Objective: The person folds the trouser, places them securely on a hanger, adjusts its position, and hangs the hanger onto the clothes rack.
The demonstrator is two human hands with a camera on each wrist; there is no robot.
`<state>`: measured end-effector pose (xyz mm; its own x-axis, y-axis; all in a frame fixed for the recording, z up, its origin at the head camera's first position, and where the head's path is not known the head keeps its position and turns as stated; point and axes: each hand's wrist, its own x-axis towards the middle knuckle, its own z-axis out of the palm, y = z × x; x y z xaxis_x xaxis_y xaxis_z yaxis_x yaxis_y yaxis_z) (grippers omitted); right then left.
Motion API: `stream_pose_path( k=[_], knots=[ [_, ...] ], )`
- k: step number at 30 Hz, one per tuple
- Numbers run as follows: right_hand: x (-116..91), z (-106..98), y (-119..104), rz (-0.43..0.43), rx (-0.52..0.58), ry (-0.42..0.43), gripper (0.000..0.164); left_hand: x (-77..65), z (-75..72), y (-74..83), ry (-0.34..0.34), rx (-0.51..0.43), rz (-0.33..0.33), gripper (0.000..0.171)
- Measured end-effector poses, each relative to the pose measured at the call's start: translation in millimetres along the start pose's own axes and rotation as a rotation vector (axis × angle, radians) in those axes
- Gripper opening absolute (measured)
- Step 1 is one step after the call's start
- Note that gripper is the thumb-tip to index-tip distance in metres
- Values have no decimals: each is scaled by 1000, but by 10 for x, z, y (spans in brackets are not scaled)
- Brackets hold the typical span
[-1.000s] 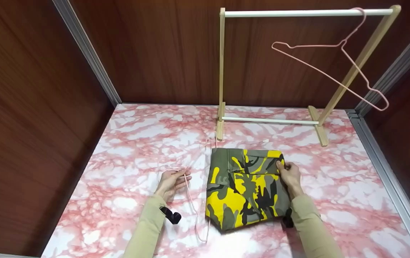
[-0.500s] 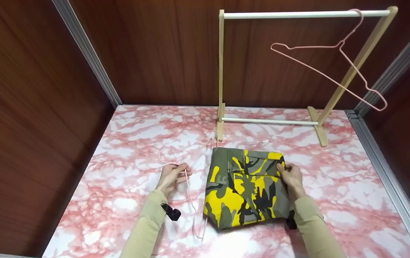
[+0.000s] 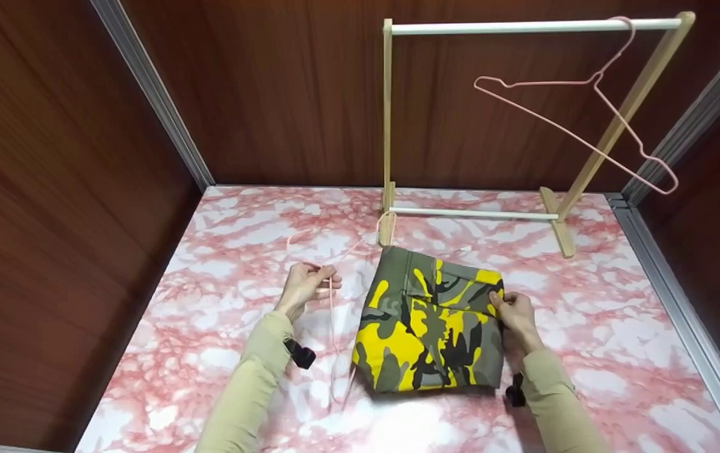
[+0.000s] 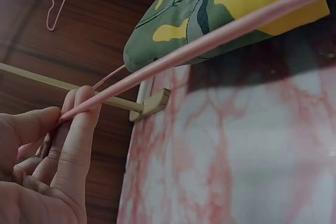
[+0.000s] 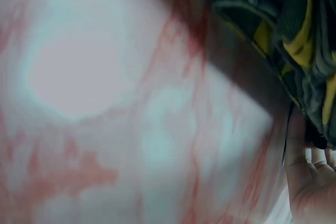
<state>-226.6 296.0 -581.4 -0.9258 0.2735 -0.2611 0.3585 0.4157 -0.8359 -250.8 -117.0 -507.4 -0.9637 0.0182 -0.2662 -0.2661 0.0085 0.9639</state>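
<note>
My left hand (image 3: 305, 285) pinches a thin pink clothes hanger (image 3: 333, 333) between thumb and fingers. In the left wrist view the hanger's rod (image 4: 173, 59) crosses diagonally past those fingers. Part of the hanger is hidden behind the folded camouflage pants (image 3: 435, 333), which are grey-green, yellow and black. Its hook side appears faintly beyond the pants' upper left corner. At the pants' right edge, my right hand (image 3: 516, 314) grips the fabric, thumb on top. The right wrist view catches only part of that hand (image 5: 312, 187), beneath the bunched cloth.
A clothes rack (image 3: 387, 113) with wooden posts and white rods stands at the back. Another pink hanger (image 3: 536, 115) hangs from its top rod at the right. The tabletop (image 3: 228, 251) has a red-and-white marbled surface. Brown panels (image 3: 284, 113) enclose the back and sides.
My left hand has moved forward with the hanger. The pants have tilted, their upper left corner shifting toward the rack, while my right hand has moved slightly right and nearer, still gripping them.
</note>
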Motion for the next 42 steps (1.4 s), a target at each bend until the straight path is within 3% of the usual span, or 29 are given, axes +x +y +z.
stream_pose_path(
  k=[11, 21, 28, 33, 42],
  knots=[
    [-5, -35, 22, 39, 95, -28, 36, 22, 152, 508, -56, 52, 54, 27],
    [3, 5, 2, 67, 223, -56, 30, 14, 294, 987, -101, 73, 101, 22],
    [-3, 155, -27, 132, 762, -136, 20, -22, 398, 1345, -129, 119, 172, 20],
    [17, 254, -73, 141, 876, -126, 19, -31, 480, 1568, -138, 170, 238, 21],
    [35, 363, -146, 153, 958, -140, 17, -45, 657, 1948, -95, 420, 347, 22]
  ],
)
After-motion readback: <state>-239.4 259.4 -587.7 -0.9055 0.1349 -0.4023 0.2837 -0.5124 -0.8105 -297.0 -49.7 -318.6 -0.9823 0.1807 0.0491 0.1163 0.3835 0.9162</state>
